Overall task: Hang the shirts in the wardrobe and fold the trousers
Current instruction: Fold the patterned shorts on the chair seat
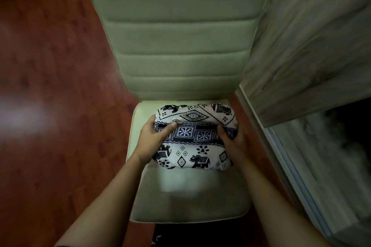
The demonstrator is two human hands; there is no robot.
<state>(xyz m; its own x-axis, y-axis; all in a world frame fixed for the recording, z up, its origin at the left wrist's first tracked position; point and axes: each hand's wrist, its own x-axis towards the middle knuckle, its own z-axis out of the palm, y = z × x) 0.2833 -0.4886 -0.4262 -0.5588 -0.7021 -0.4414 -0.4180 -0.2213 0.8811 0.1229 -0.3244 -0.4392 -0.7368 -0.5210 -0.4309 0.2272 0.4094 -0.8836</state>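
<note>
A folded bundle of trousers (194, 136), white with a dark blue elephant and diamond print, lies on the seat of a pale green chair (188, 202). My left hand (154, 140) grips the bundle's left side, thumb on top and fingers tucked under the edge. My right hand (230, 140) clasps its right side the same way. Both forearms reach in from the bottom of the view. No shirts are in view.
The chair's ribbed backrest (176, 32) rises behind the bundle. A grey wood-grain wardrobe door (313, 46) stands close on the right, with a sliding rail (281, 156) and a dark interior below it. Reddish wooden floor (60, 106) spreads to the left.
</note>
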